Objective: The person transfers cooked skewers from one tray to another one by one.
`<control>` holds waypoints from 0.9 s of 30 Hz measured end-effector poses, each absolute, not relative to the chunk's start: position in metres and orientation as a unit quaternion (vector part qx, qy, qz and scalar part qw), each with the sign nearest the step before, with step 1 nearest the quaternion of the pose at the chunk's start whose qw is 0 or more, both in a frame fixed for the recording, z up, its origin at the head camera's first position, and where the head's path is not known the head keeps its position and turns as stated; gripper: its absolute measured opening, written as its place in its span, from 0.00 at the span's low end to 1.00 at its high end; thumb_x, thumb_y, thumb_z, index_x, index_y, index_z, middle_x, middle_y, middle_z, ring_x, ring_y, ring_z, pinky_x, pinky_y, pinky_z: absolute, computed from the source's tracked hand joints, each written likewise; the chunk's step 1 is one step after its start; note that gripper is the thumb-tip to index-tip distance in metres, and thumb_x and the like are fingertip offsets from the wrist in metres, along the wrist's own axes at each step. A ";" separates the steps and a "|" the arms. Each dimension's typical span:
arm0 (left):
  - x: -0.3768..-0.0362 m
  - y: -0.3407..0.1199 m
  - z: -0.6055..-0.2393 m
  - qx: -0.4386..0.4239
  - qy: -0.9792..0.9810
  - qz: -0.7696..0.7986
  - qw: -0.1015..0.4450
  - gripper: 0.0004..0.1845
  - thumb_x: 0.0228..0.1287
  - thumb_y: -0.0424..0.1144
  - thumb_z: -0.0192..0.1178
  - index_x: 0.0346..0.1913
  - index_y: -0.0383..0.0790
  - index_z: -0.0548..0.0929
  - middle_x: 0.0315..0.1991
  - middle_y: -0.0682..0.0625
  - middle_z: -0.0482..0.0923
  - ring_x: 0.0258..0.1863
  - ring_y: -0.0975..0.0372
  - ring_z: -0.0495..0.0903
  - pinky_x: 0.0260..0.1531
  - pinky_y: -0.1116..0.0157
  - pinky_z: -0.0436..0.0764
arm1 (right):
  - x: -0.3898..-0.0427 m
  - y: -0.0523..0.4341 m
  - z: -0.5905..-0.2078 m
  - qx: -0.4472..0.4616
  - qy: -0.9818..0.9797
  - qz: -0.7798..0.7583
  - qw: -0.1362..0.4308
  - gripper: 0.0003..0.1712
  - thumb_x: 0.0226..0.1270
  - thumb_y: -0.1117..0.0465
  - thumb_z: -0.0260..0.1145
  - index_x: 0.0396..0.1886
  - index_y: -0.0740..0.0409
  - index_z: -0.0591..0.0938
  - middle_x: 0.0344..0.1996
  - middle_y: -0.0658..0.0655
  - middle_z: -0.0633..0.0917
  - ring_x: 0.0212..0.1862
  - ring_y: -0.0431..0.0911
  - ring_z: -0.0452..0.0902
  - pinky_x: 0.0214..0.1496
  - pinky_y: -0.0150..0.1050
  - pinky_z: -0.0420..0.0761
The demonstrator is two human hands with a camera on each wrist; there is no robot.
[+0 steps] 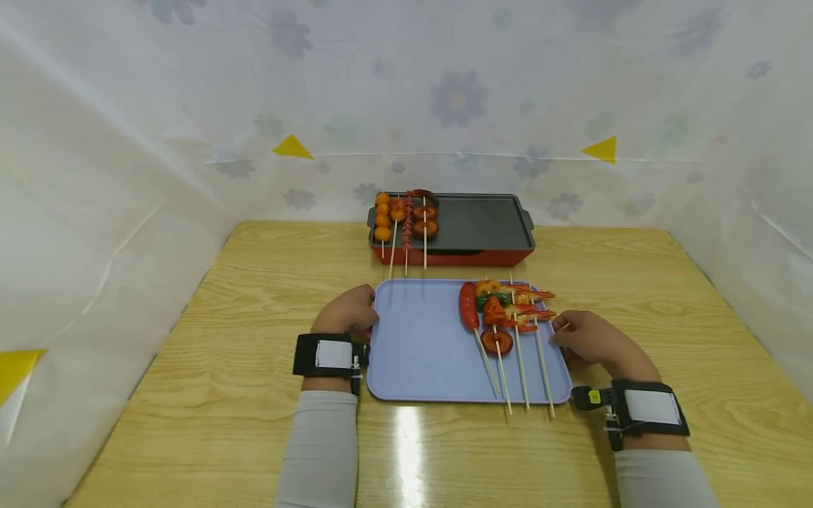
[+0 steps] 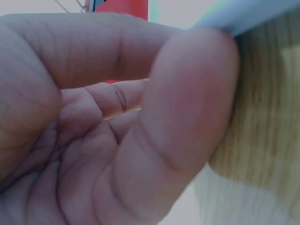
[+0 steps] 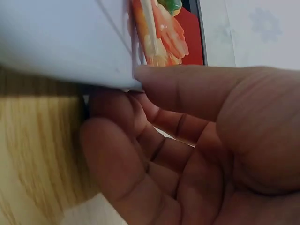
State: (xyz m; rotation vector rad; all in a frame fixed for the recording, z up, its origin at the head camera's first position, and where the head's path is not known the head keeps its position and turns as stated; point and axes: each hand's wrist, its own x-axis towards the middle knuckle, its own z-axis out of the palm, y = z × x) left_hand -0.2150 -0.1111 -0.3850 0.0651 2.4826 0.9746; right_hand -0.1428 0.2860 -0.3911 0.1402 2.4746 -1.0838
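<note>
Wooden surface (image 1: 254,282) carries the lilac tray (image 1: 419,346) mid-frame, where our left hand (image 1: 346,310) and right hand (image 1: 587,339) pinch its side edges; we should lift evenly, keeping the skewers (image 1: 508,317) level.

Light wood-grain counter (image 1: 254,395), glossy, with bright overhead glare. Enclosed on three sides by pale floral sheeting (image 1: 457,99); yellow triangular markers (image 1: 291,147) fixed to it.

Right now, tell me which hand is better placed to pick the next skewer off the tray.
Right. The right hand rests at the tray's right edge, beside the skewers lying on that side. The left hand is at the bare left edge, farther from them.
</note>
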 end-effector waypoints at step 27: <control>-0.189 -0.116 -0.322 0.044 0.922 0.383 -0.028 0.23 0.74 0.41 0.54 0.66 0.34 0.72 0.57 0.35 0.73 0.54 0.44 0.75 0.51 0.48 0.75 | -0.144 0.289 -0.406 0.061 0.881 -0.423 0.204 0.11 0.71 0.67 0.58 0.47 0.70 0.71 0.31 0.59 0.77 0.29 0.47 0.76 0.29 0.41 0.80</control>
